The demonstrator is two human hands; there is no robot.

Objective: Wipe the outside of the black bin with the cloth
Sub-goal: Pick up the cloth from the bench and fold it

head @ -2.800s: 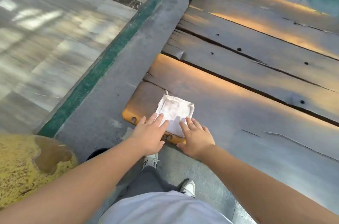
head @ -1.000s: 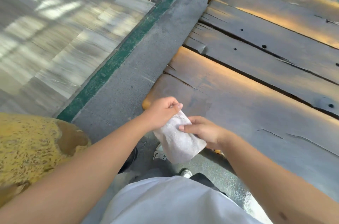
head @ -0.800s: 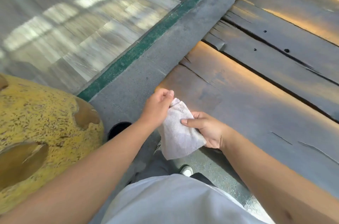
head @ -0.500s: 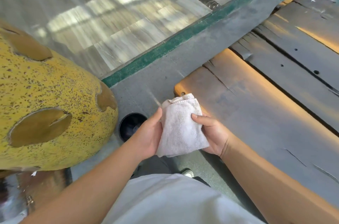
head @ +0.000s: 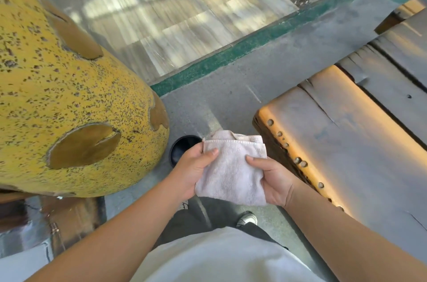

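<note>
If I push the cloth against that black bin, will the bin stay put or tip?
Likely it shifts: the bin looks small and empty, so probably light, and stands free on smooth floor. The cloth, folded and limp between the left hand and right hand, should conform, so bracing the bin seems wise.

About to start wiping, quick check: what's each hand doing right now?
Left hand: grips the folded cloth, thumb on top.
Right hand: holds the cloth's other side, thumb on top.
</note>
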